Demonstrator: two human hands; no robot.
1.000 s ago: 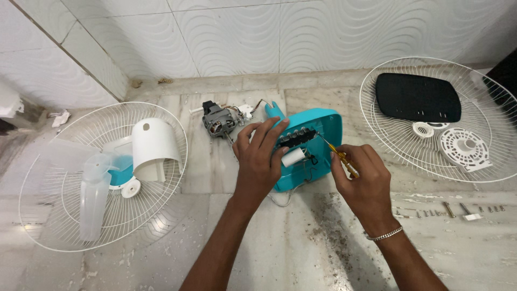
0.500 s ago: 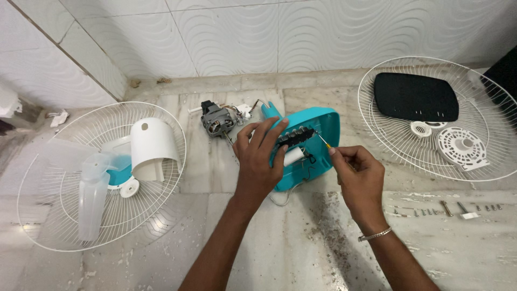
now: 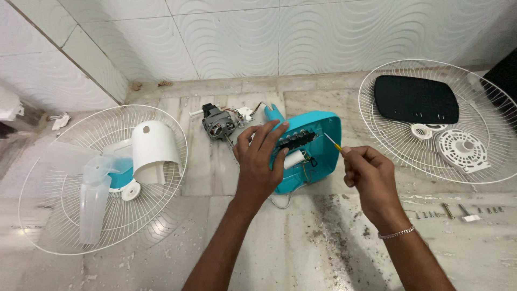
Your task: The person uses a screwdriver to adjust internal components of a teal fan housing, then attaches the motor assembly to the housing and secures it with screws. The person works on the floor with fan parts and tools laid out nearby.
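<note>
Two hands at centre frame: our left hand point(image 3: 262, 161) presses the teal housing point(image 3: 316, 148) steady while our right hand point(image 3: 370, 175) pinches a screwdriver point(image 3: 333, 141).

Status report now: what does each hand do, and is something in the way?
Left hand pressed on teal fan base, fingers spread. Right hand pinching small screwdriver, tip at base edge. Motor lies beside base; nothing blocks the hands.

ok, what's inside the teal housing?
Inside the teal housing: a black switch block, a white cylindrical part and some wires. The left hand covers its left part, so anything there is hidden.
</note>
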